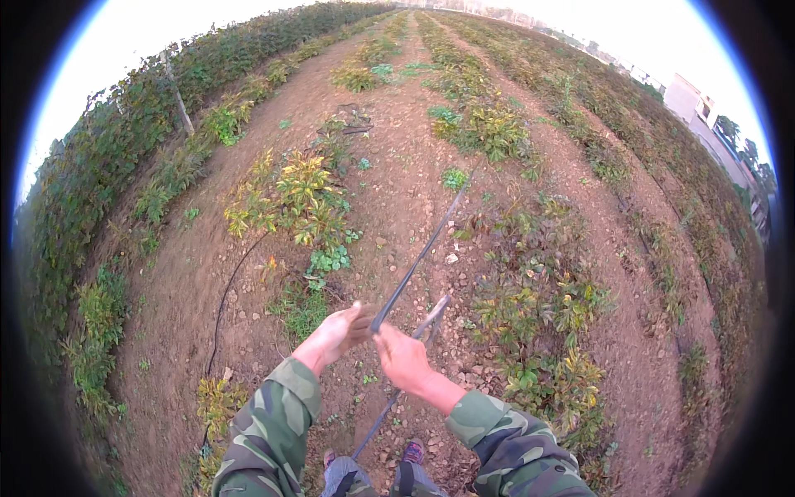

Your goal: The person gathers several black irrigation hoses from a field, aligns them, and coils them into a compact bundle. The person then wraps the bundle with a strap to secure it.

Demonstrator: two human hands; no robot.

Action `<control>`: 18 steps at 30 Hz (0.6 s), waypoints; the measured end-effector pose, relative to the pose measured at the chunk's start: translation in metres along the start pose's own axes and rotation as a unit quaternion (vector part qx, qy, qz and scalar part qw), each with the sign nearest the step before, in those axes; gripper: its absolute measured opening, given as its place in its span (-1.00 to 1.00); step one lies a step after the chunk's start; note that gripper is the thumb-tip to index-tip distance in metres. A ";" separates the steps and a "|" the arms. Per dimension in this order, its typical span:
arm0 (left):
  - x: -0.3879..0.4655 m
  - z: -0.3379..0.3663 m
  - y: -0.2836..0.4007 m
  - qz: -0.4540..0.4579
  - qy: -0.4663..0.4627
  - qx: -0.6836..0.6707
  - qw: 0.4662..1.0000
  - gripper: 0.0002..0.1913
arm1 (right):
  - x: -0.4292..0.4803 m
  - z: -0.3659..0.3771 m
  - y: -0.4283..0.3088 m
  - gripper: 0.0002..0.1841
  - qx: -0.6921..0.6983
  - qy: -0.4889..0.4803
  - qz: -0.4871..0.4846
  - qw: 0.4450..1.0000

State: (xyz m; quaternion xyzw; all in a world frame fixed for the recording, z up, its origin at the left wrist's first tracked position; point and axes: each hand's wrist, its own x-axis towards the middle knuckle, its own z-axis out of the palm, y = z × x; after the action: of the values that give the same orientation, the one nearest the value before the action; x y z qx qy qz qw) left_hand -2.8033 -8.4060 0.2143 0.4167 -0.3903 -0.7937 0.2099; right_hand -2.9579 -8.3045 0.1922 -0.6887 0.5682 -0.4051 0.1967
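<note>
A dark flat drip hose [422,253] runs from the row ahead up to my hands, and a lower stretch of it passes down between my feet. My right hand [402,360] is closed on the hose in front of my waist. A light-coloured loop or handle [433,317], blurred, sticks out beyond that hand; what it belongs to cannot be told. Just left of the hose is my left hand [338,332], its fingers blurred and partly spread; whether they touch the hose is unclear. Both sleeves are camouflage cloth.
Yellow-green leafy plants [304,192] grow ahead to the left, and more low plants [546,298] stand at the right. A thin black hose [220,310] curves over the soil at the left. Further left rise a post [178,96] and a tall leafy row [93,149].
</note>
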 end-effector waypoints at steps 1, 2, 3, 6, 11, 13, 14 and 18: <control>0.012 0.008 0.008 -0.018 -0.077 -0.080 0.994 -0.63 | -0.004 0.004 0.001 -0.76 -0.062 -0.022 -0.028 0.997; 0.023 0.017 0.012 -0.049 -0.035 -0.050 0.997 -0.67 | -0.006 0.007 0.005 -0.74 -0.106 -0.059 -0.076 0.990; 0.035 0.024 0.018 -0.057 -0.031 -0.043 0.997 -0.70 | -0.006 0.008 0.015 -0.71 -0.131 -0.093 -0.132 0.978; 0.053 0.028 0.021 -0.015 -0.008 -0.046 0.999 -0.78 | 0.002 0.008 0.058 -0.62 -0.257 -0.183 -0.141 0.939; 0.075 0.008 0.019 0.142 -0.123 0.113 0.976 -0.78 | 0.048 -0.014 0.149 -0.42 -0.297 -0.089 0.063 0.949; 0.082 -0.012 0.022 0.188 -0.079 0.280 0.938 -0.88 | 0.081 -0.028 0.170 -0.45 0.155 -0.026 0.260 0.953; 0.088 -0.024 0.027 0.293 -0.092 0.378 0.873 -0.86 | 0.099 -0.035 0.175 -0.48 0.388 0.030 0.348 0.853; 0.092 -0.076 0.028 0.455 -0.131 0.506 0.721 -0.71 | 0.161 -0.015 0.170 -0.56 0.582 0.104 0.451 0.669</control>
State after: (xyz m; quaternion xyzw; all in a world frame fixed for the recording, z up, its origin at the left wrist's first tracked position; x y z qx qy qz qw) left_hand -2.7923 -8.5177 0.1638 0.1256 -0.8999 -0.3341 0.2503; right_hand -3.0715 -8.5005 0.1302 -0.0479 0.4750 -0.5844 0.6562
